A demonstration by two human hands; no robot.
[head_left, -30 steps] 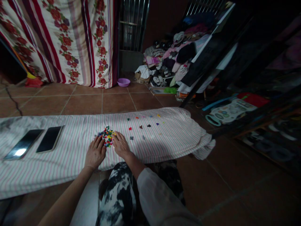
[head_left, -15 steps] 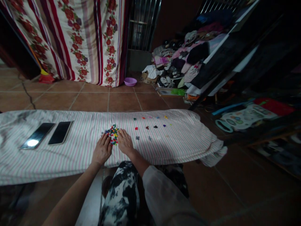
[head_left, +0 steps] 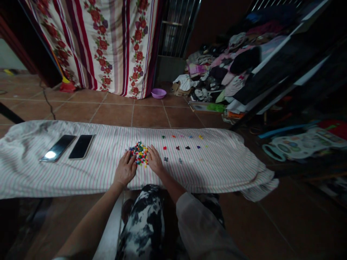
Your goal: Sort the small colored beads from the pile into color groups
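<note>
A heap of small multicoloured pieces [head_left: 141, 155], too small to name, lies on the striped cloth [head_left: 108, 169]. My left hand [head_left: 126, 169] rests at the heap's left edge, fingers stretched out and fingertips touching the pieces. On the opposite edge my right hand [head_left: 154, 160] lies with its fingers extended along the pieces. To the right, little groups sorted by colour sit in rows, among them a red group [head_left: 165, 148], a black group [head_left: 188, 147], a yellow group [head_left: 200, 137] and a grey group [head_left: 166, 159].
Two phones, one with a glare [head_left: 58, 148] and one dark [head_left: 81, 147], lie on the cloth at the left. Beyond the table stand a purple basin [head_left: 158, 94] and a flowered curtain [head_left: 116, 47]. A pile of clothes [head_left: 217, 68] covers the floor at the back right.
The view has shifted, so everything sits further right in the picture. My hands have moved slightly apart, and more of the heap shows between them.
</note>
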